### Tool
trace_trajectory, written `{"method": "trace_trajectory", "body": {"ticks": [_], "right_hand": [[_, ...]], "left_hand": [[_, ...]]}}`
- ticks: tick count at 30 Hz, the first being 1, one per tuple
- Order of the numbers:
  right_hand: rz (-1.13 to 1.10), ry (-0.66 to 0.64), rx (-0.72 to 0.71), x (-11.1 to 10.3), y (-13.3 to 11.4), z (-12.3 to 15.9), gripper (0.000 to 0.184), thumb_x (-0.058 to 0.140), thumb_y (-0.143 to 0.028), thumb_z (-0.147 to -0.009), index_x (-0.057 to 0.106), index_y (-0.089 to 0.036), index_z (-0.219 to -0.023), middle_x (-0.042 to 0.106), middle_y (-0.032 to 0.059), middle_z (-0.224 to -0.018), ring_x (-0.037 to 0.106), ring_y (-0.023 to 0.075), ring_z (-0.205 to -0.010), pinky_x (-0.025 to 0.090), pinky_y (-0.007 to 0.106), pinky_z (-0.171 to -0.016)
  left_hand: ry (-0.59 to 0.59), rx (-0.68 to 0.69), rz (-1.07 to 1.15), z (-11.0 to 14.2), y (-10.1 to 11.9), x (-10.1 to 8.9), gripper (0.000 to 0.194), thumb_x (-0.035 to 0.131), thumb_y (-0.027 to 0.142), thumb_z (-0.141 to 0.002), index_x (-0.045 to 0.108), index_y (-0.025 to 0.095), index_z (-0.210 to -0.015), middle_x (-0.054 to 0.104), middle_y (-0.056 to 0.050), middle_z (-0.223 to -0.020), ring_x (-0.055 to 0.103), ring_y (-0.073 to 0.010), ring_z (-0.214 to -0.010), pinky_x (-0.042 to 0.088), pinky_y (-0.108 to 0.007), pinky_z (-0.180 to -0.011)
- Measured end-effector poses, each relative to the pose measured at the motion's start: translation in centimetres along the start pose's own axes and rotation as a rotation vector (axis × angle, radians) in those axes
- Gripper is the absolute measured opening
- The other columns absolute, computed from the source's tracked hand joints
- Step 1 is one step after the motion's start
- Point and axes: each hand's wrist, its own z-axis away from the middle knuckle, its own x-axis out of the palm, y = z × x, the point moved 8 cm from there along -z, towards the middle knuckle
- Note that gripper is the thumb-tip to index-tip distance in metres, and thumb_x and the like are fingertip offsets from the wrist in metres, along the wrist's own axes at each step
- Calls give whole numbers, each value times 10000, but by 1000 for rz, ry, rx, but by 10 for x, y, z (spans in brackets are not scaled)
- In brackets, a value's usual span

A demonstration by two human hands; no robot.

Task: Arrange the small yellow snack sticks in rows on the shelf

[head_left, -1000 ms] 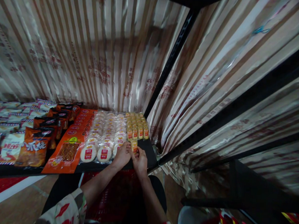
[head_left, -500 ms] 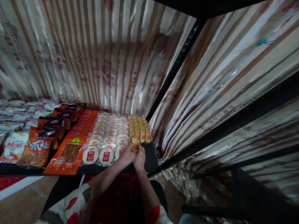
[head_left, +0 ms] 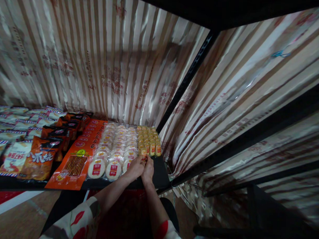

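My left hand [head_left: 137,166] and my right hand [head_left: 147,170] meet at the front of the shelf, fingers closed together. Between the fingertips is a small wrapped snack [head_left: 143,160], mostly covered, with a bit of yellow and red showing. Just beyond the hands, rows of small yellow wrapped snacks [head_left: 152,149] with red labels stand at the right end. Close by my left hand lie rows of round white rice crackers [head_left: 113,169] in clear wrappers with red labels; my left hand partly covers the nearest one on the right.
The black shelf [head_left: 161,172] also carries an orange flat packet [head_left: 73,165], orange chip bags [head_left: 39,159] and white snack bags [head_left: 14,158] on the left. A black metal post [head_left: 187,82] rises at the back corner. Striped plastic sheeting [head_left: 99,54] hangs behind; a black bar [head_left: 234,136] slants on the right.
The view has shifted slightly, so the shelf sits a little lower. Both hands stay together in front of the yellow snacks, with hardly any movement.
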Motion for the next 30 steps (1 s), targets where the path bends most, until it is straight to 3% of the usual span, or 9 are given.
{"method": "trace_trajectory", "body": {"ticks": [5, 16, 22, 30], "right_hand": [[-37, 15, -30, -1, 0, 0, 421, 418, -165, -727, 554, -124, -1123, 556, 98, -891, 569, 177, -714, 453, 269, -646], [-79, 12, -27, 1, 3, 3, 418, 416, -175, -705, 567, -112, -1089, 563, 105, -898, 567, 190, -755, 459, 289, -681], [-122, 18, -48, -3, 1, 7, 458, 420, -143, -686, 544, -115, -1126, 559, 119, -939, 572, 197, -812, 473, 295, -722], [-132, 46, -67, -5, 0, 12, 474, 441, -151, -664, 538, -114, -1126, 553, 141, -1007, 556, 222, -904, 468, 343, -804]], "left_hand": [[9, 11, -1, -3, -4, 5, 329, 399, 99, -790, 602, 119, -1048, 636, -112, -1077, 576, -160, -986, 399, -245, -892], [40, 36, -52, -4, -9, 9, 310, 398, 57, -757, 619, 134, -961, 654, -86, -996, 585, -144, -922, 419, -226, -823], [72, 86, -63, 3, -14, 11, 271, 411, 49, -740, 633, 168, -840, 661, -35, -867, 582, -129, -837, 426, -219, -773], [76, 131, 9, 18, -12, 6, 302, 391, 39, -740, 647, 171, -830, 669, -32, -885, 593, -124, -851, 431, -225, -796]]}}
